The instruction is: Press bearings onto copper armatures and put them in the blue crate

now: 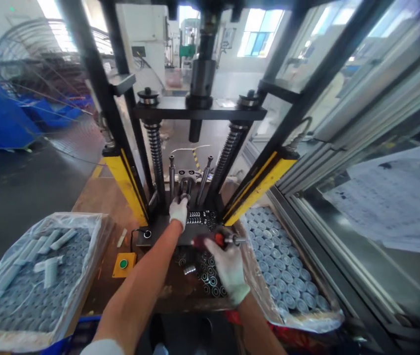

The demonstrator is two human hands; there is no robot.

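I stand at a small press with black posts and yellow guards. My left hand (178, 211), in a white glove, reaches forward to the fixture at the press base and closes around a small metal part (185, 196) there. My right hand (229, 268), also gloved, is closed around a red-handled tool (217, 240) with a metal tip that points right. Several small round bearings (210, 276) lie loose on the work surface under and beside my right hand. A row of bearings (199, 217) sits on the press base plate just right of my left hand.
A plastic-lined box of grey cylindrical parts (284, 266) sits at right, another plastic-lined box of grey parts (32, 281) at left. A green button on a yellow box (123, 264) is left of my forearm. The press ram (196, 129) hangs above the fixture. Papers (395, 197) lie at right.
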